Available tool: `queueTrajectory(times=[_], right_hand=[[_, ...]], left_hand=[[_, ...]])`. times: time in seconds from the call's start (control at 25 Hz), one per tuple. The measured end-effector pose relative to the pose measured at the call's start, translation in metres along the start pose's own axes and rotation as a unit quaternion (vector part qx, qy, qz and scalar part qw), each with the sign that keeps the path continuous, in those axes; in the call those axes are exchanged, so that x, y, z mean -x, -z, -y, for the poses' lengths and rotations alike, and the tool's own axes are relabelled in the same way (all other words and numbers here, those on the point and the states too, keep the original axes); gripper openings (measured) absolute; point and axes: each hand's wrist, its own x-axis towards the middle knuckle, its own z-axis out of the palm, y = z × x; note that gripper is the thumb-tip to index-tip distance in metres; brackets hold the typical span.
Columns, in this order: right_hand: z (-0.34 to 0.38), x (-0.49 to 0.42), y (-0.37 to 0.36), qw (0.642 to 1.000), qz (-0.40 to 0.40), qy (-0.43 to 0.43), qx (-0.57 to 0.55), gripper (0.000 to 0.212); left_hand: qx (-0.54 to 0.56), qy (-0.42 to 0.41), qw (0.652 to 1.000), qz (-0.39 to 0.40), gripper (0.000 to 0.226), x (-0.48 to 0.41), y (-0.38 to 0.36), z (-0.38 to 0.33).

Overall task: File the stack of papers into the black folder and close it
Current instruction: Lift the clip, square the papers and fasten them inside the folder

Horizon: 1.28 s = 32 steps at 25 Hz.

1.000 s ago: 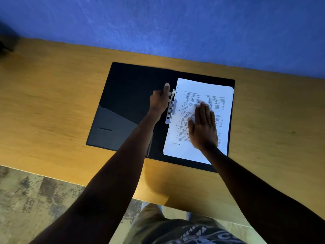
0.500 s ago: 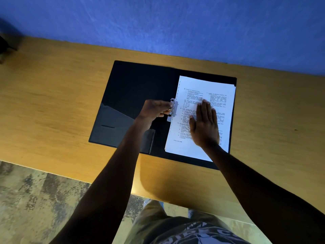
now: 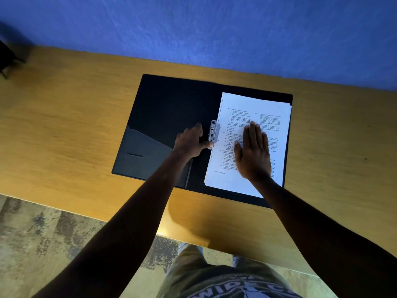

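On the open black folder, right hand flat, fingers spread on papers, left hand loosely curled, thumb touching metal clip

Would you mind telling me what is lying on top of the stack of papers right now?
The right hand lies flat, palm down, on the stack of papers. At their left edge the metal clip shows. The print under the palm is covered.

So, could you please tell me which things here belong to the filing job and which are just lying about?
Part of the job:
- black folder, open
- stack of papers
- metal clip
- left hand, at the clip
- right hand, flat on the papers

Just lying about:
- dark object at the table's far left edge
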Motion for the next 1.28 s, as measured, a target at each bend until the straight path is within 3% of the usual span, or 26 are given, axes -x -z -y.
queueTrajectory(times=[0.12,0.28,0.6,0.68,0.76,0.84,0.92,1.0,1.28], right_hand=[[-0.001,0.000,-0.001,1.000,-0.005,-0.003,-0.005,0.061],[0.000,-0.001,-0.001,1.000,-0.008,-0.002,-0.006,0.062],[0.001,0.000,0.001,1.000,0.002,-0.001,-0.010,0.062],[0.000,0.000,0.001,1.000,0.002,-0.001,-0.010,0.062],[0.000,0.000,0.000,1.000,0.005,-0.001,-0.008,0.062],[-0.002,0.001,-0.002,1.000,0.007,0.005,-0.006,0.062],[-0.001,-0.001,-0.002,1.000,0.009,0.007,-0.005,0.063],[0.000,-0.002,-0.001,1.000,0.011,0.005,-0.006,0.063],[0.000,0.000,-0.001,1.000,-0.001,0.020,0.004,0.063]], left_hand=[[-0.022,0.003,1.000,0.001,0.041,-0.002,0.001,0.002],[0.002,0.065,0.998,-0.018,0.036,-0.001,-0.001,0.003],[0.127,0.078,0.989,0.015,0.025,0.002,0.006,-0.002],[0.137,0.070,0.988,-0.009,0.019,0.008,0.008,0.002],[0.105,0.093,0.985,-0.097,0.012,0.017,0.015,0.021],[0.008,0.170,0.962,-0.212,0.025,0.032,0.027,0.054],[-0.067,0.252,0.931,-0.255,0.036,0.048,0.040,0.090],[-0.086,0.297,0.921,-0.236,0.046,0.059,0.048,0.114],[-0.078,0.301,0.928,-0.206,0.057,0.056,0.060,0.127]])
